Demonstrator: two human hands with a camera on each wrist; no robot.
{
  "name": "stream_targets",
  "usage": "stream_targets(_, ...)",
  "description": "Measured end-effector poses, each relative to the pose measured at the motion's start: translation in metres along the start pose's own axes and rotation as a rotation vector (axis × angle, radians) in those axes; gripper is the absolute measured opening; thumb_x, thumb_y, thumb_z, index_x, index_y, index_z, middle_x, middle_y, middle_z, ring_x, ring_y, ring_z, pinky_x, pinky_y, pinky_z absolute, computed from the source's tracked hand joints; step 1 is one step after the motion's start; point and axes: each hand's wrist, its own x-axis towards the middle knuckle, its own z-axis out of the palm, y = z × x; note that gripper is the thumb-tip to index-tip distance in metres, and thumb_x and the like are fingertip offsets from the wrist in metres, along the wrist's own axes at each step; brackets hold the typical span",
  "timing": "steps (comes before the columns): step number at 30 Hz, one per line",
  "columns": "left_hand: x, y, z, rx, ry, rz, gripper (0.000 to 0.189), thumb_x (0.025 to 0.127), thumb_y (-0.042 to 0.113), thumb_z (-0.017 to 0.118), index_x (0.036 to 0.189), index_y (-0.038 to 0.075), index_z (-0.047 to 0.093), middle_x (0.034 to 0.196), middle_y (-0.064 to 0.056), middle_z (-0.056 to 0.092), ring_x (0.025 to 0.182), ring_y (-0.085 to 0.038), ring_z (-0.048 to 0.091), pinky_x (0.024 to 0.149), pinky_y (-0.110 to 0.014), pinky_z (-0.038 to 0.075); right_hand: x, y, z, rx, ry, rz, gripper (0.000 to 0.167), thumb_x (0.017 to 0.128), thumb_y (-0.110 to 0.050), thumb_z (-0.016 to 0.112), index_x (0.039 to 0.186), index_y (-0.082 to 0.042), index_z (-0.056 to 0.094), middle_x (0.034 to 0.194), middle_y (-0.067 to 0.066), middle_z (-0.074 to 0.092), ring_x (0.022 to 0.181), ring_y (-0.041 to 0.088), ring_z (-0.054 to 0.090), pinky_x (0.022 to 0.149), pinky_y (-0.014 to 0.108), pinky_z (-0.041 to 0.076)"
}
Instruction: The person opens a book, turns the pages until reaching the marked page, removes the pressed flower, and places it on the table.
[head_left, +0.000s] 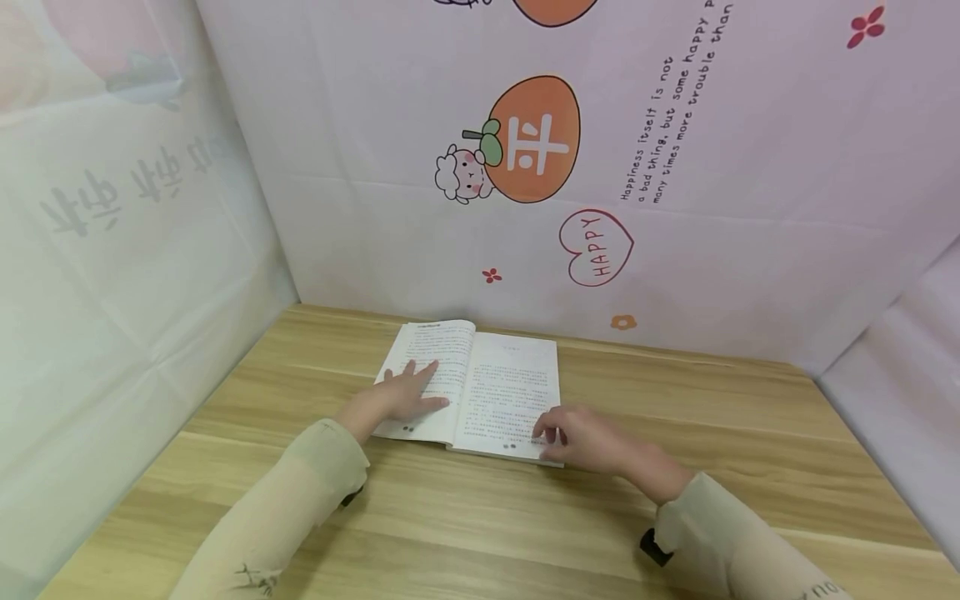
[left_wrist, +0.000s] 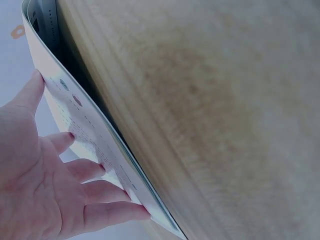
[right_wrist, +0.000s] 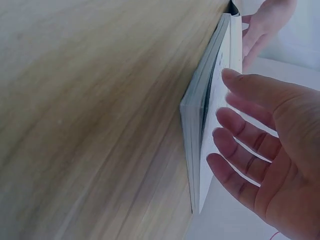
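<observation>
An open book (head_left: 510, 375) lies on the wooden table, its pages covered in small printed text. The left page (head_left: 442, 342) curves up toward the spine. My left hand (head_left: 408, 392) rests on that page with straight, spread fingers; in the left wrist view its fingertips (left_wrist: 142, 212) touch the paper near the printed edge. Over the lower right corner of the right page is my right hand (head_left: 585, 437), its fingers loosely bent. From the right wrist, the thumb (right_wrist: 245, 85) stands apart from the fingers, beside the thick block of pages (right_wrist: 192, 130), with nothing pinched between them.
The wooden table (head_left: 480, 533) extends around the book. Behind it rises a white cloth wall (head_left: 375, 208) printed with an orange fruit, a heart and lettering. Another white cloth (head_left: 135, 292) hangs at the left, and one more (head_left: 900, 367) at the right.
</observation>
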Motion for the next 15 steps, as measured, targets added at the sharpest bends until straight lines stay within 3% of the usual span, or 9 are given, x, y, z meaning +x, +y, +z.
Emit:
stream_targets(6,-0.0002,-0.0001,0.0005,0.003,0.007,0.002,0.081,0.106,0.05,0.05,0.165,0.008,0.014,0.166,-0.029,0.013,0.154,-0.044,0.004,0.121,-0.063,0.0,-0.0013,0.001,0.0014,-0.027,-0.023,0.03,0.024,0.083,-0.011,0.086,0.083,-0.015,0.063,0.079,-0.008,0.057,0.068,0.005,0.048,0.059,0.022,0.045)
stream_targets(15,0.0013,-0.0004,0.0015,0.002,0.009,-0.003,0.081,0.106,0.05,0.05,0.165,0.009,0.014,0.166,-0.029,0.013,0.154,-0.044,0.004,0.121,-0.063,0.0,-0.0043,0.0023,-0.0016,-0.039,-0.036,0.017,0.023,0.082,-0.01,0.087,0.08,-0.016,0.065,0.078,-0.008,0.055,0.07,0.005,0.047,0.06,0.023,0.045)
